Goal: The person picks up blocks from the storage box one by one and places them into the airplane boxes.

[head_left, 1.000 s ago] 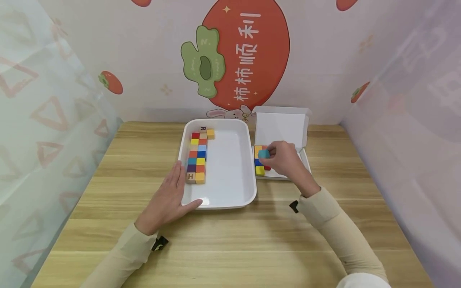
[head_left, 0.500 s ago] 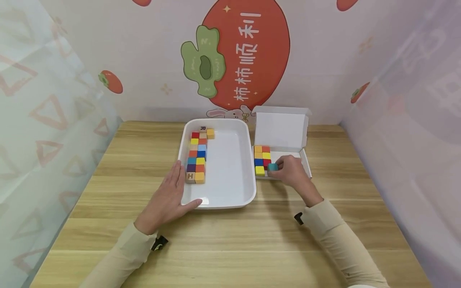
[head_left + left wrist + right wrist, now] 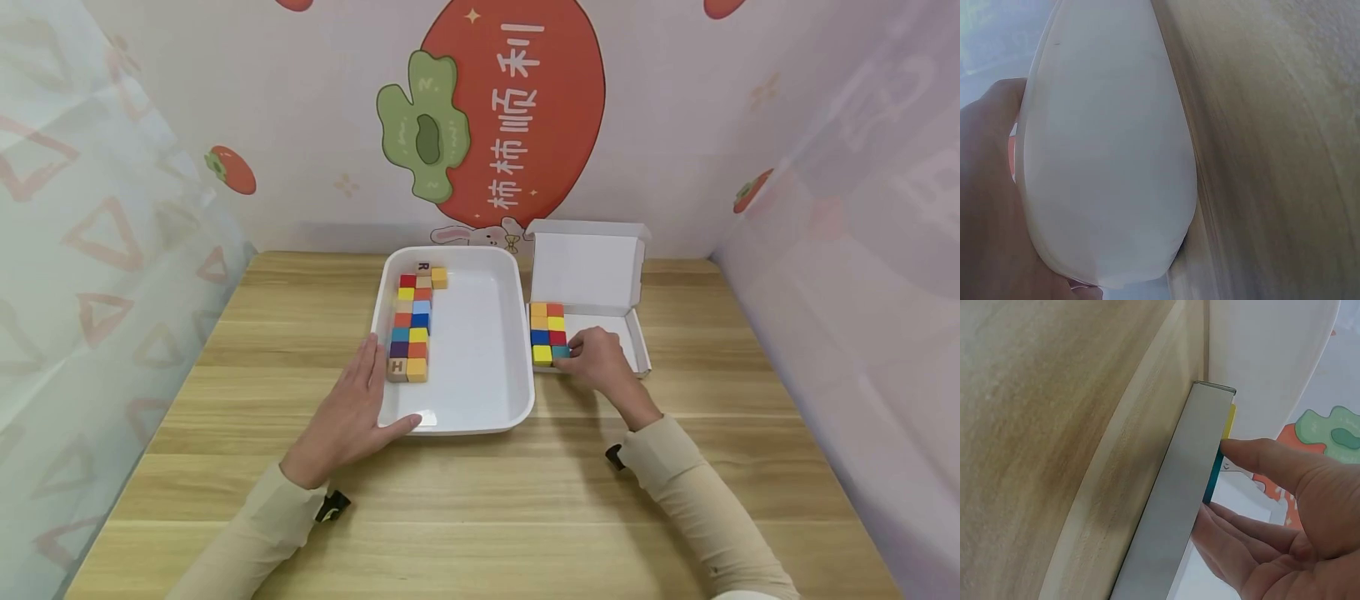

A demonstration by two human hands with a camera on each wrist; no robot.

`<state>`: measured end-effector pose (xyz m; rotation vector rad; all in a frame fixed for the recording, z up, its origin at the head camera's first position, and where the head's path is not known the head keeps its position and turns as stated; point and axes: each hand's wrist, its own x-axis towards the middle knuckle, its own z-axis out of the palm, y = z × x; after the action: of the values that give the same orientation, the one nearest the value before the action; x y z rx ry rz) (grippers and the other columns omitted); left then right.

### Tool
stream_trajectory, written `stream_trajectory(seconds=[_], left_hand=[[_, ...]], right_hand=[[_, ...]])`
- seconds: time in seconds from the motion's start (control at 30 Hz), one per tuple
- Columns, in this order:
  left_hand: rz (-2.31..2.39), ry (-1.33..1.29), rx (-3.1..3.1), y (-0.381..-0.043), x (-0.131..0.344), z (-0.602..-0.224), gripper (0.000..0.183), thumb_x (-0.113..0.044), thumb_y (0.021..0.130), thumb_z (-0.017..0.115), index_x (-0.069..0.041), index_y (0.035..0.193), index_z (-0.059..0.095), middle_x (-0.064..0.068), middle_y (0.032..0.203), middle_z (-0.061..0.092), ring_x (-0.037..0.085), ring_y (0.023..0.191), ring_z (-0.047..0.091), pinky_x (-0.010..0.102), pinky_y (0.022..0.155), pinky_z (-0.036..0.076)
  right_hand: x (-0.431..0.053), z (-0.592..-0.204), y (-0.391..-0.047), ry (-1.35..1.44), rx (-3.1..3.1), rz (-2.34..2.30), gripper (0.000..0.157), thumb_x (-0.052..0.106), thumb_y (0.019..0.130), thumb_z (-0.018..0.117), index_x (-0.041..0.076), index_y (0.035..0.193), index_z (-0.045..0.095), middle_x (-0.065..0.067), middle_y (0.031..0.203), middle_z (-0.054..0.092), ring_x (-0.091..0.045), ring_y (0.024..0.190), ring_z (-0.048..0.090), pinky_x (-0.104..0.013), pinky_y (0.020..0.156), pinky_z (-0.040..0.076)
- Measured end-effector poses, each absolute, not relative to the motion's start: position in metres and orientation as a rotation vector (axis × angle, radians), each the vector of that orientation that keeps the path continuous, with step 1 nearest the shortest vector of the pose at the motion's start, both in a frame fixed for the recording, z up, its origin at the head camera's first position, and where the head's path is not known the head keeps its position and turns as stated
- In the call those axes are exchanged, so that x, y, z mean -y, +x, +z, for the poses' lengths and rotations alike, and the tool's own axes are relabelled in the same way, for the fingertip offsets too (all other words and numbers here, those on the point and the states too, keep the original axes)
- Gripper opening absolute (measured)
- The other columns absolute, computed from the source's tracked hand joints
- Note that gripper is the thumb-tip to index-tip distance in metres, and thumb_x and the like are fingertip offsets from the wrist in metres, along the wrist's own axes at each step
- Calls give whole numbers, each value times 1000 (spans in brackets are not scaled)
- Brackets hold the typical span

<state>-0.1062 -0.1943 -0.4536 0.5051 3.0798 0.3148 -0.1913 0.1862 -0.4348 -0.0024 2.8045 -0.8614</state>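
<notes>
My right hand (image 3: 602, 360) is at the white cardboard box (image 3: 639, 340), thumb and fingertips at either side of a teal cube (image 3: 560, 353). In the right wrist view, the teal cube (image 3: 1212, 478) shows between thumb and fingers just above the box wall. It sits beside a yellow cube (image 3: 542, 356), in the front row of two columns of coloured cubes. My left hand (image 3: 348, 417) rests on the near left corner of a white tray (image 3: 523, 367), fingers straight along its left rim and thumb on the front rim. Several coloured wooden cubes (image 3: 417, 336) line the tray's left side.
The box's raised lid (image 3: 585, 271) stands at the back, near the wall. Tray and box sit side by side on a wooden table (image 3: 480, 517). Printed sheets (image 3: 315, 125) enclose the table at the back and both sides.
My right hand has carried the teal cube down and forward into the box, then slid it left against the yellow cube. My left hand has stayed on the tray.
</notes>
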Motion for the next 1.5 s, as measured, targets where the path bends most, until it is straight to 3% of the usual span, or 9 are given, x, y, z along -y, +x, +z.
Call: stream_trajectory(seconds=[0.37,0.63,1.03,1.23,1.5], left_hand=[[307,505,-3077,-107,195,-454,117,-85,79,37,-4,155,1,14,164,-7,32,153,1,51,121,21],[301,508,-3079,-107,195,-453,117,-84,80,37,-3,155,1,13,164,-9,31,153,0,50,122,20],[320,502,-3082,-108,195,-454,117,-85,79,37,-5,156,0,12,165,-9,31,153,1,51,122,21],[321,493,-3084,-108,195,-453,117,-85,78,39,-6,156,1,12,165,-7,32,153,2,53,121,22],[319,501,-3085,-107,194,-454,117,-84,79,39,-5,156,2,13,165,-7,31,153,1,51,121,22]], right_hand=[[-184,-428,-197,-35,-2769,-827,50,32,81,77,-3,115,66,-17,109,71,-28,97,65,-38,80,60],[-170,-392,-208,-323,-2834,-898,50,24,82,77,-1,123,62,-18,116,69,-29,104,67,-41,85,59],[-90,-357,-223,-801,-2691,-734,46,29,80,79,10,120,66,-4,111,71,-21,103,69,-30,86,58],[-47,-356,-236,-956,-2582,-591,41,31,81,78,20,119,68,5,111,70,-9,96,66,-21,84,57],[-9,-381,-260,-1052,-2514,-541,32,22,82,78,13,113,72,-3,111,71,-15,95,62,-26,90,56]])
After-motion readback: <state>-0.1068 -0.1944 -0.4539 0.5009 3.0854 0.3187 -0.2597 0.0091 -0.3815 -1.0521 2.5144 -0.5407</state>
